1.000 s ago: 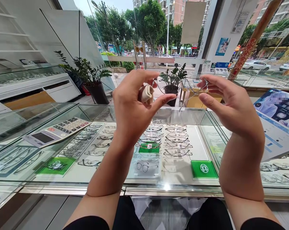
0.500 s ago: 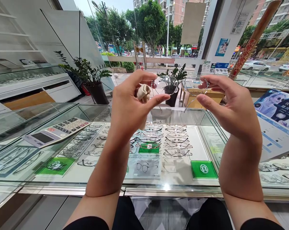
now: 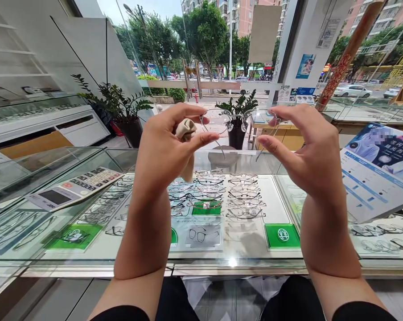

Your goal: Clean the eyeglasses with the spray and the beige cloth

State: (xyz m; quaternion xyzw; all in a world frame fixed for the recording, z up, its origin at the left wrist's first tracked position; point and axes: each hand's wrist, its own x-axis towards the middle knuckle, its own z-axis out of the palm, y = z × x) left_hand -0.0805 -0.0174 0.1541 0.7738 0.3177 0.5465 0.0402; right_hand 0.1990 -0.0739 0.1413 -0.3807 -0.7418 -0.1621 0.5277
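Observation:
A pair of thin-rimmed eyeglasses [image 3: 230,126] is held up above the glass counter, its two temples pointing back toward me. My left hand [image 3: 163,154] pinches the frame at its left end and also keeps a bunched beige cloth [image 3: 186,129] in its curled fingers, with a tail hanging below. At the other end, my right hand [image 3: 310,145] grips the frame near the hinge between thumb and fingers. The lenses are clear, and the potted plant shows through behind them.
Beneath my hands, the glass display case [image 3: 251,252] holds rows of eyeglasses and green cards [image 3: 282,235]. On its top lie a calculator [image 3: 76,189] at left and a printed leaflet [image 3: 372,187] at right. Beyond stand potted plants [image 3: 133,131] and a grey chair [image 3: 223,156].
The eyeglasses have turned from a tilt to nearly level, facing away from me. Both hands have shifted slightly left in view, keeping their holds; the cloth stays in the left hand.

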